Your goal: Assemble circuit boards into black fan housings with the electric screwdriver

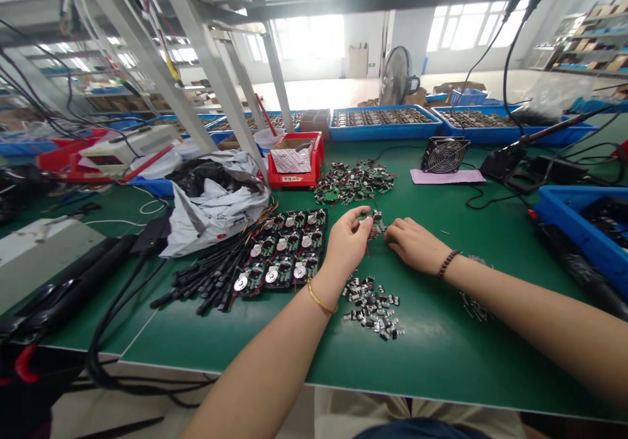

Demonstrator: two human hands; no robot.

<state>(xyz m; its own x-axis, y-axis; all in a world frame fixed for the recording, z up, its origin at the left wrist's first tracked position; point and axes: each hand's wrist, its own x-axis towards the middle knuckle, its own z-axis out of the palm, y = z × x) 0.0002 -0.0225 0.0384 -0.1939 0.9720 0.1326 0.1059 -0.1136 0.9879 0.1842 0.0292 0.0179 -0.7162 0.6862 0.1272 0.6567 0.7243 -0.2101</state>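
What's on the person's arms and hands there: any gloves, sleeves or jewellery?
The left hand is ungloved, with a thin gold-coloured bangle at the wrist. The right hand is ungloved too, with a dark brown beaded bracelet. No sleeves show on either forearm.

Your left forearm [282,334] reaches in over the near edge of the surface [422,360]; left hand [349,235] turned inward, thumb and index finger pinched together. Right forearm [530,308] slants in from your right; right hand [419,244] palm down, fingers curled, near your left.
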